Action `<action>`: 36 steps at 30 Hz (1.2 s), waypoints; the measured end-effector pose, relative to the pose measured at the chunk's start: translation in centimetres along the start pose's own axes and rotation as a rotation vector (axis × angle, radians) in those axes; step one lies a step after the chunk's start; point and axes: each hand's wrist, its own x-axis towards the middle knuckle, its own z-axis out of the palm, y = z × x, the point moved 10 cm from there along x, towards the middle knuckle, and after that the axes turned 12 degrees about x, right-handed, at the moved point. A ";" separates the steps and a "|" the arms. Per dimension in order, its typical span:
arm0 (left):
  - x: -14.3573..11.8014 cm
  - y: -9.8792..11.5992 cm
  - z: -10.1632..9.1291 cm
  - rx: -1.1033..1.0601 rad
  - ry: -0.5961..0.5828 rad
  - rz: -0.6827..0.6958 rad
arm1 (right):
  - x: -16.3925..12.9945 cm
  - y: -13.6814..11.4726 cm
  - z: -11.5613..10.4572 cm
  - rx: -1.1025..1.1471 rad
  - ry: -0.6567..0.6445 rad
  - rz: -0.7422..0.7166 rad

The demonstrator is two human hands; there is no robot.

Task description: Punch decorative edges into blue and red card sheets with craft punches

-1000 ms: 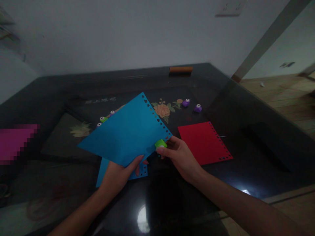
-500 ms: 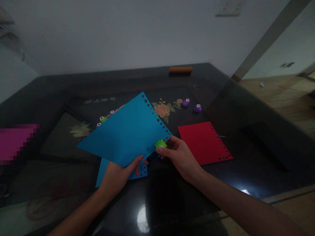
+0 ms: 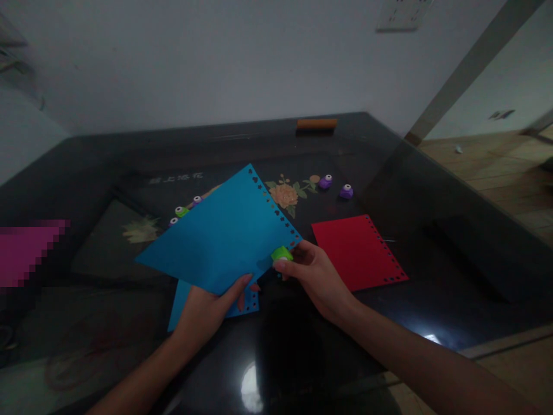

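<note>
My left hand (image 3: 207, 308) holds a blue paper sheet (image 3: 220, 233) by its near corner, lifted and tilted above the dark table (image 3: 432, 276). A row of small punched holes runs along the sheet's right edge. My right hand (image 3: 313, 274) grips a small green paper punch (image 3: 281, 254) clamped on the lower end of that edge. A second blue sheet (image 3: 184, 302) with punched holes lies flat under my left hand.
A red sheet (image 3: 356, 251) with a punched right edge lies to the right. Two purple punches (image 3: 336, 186) sit behind it; a green punch (image 3: 181, 211) and small purple ones peek out behind the blue sheet. An orange block (image 3: 316, 123) lies at the far edge.
</note>
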 end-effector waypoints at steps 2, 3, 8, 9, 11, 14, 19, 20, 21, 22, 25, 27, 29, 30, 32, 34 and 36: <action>0.0 0.0 -0.1 0.002 0.008 0.000 | 0.0 0.0 0.1 0.009 -0.009 -0.003; 0.0 0.1 -0.1 0.000 0.009 0.001 | 0.0 0.0 0.1 0.010 -0.012 -0.004; -0.1 0.1 0.1 -0.020 -0.010 0.004 | 0.1 0.0 0.0 0.006 -0.005 -0.008; -0.1 0.1 0.0 -0.019 -0.009 0.001 | 0.1 0.0 0.0 0.006 -0.006 -0.006; -0.1 0.0 -0.1 -0.007 -0.006 -0.003 | 0.1 0.0 0.1 0.003 -0.008 -0.004; -0.1 -0.1 0.0 0.013 -0.018 -0.007 | 0.0 -0.1 0.1 0.001 -0.010 -0.010; -0.1 -0.2 0.2 0.004 -0.035 -0.018 | 0.1 -0.1 0.1 -0.013 -0.015 -0.016; -0.1 -0.2 0.2 -0.001 -0.041 -0.020 | 0.0 -0.1 0.1 -0.013 -0.017 -0.016; -0.1 -0.2 0.2 -0.004 -0.042 -0.022 | 0.0 -0.1 0.2 -0.013 -0.021 -0.017; -0.1 -0.1 0.2 -0.004 -0.037 -0.024 | 0.0 -0.2 0.2 -0.011 -0.023 -0.017; 0.0 0.1 -0.1 -0.017 -0.017 -0.027 | 0.0 -0.2 0.2 -0.015 -0.021 -0.016; 0.0 0.2 0.0 -0.036 -0.024 -0.028 | 0.0 -0.3 0.2 -0.021 -0.014 -0.015; -0.1 0.0 0.2 -0.048 -0.035 -0.041 | 0.0 -0.3 0.1 -0.022 -0.012 -0.013; -0.1 -0.1 0.3 -0.051 -0.041 -0.047 | 0.0 -0.2 0.2 -0.018 -0.015 -0.011; -0.2 -0.2 0.4 -0.050 -0.049 -0.051 | 0.1 -0.1 0.2 -0.006 -0.024 -0.008; -0.2 -0.2 0.4 -0.042 -0.052 -0.045 | 0.1 -0.1 0.1 0.001 -0.027 -0.012; -0.2 -0.1 0.2 -0.035 -0.041 -0.040 | 0.1 -0.1 0.1 -0.004 -0.024 -0.019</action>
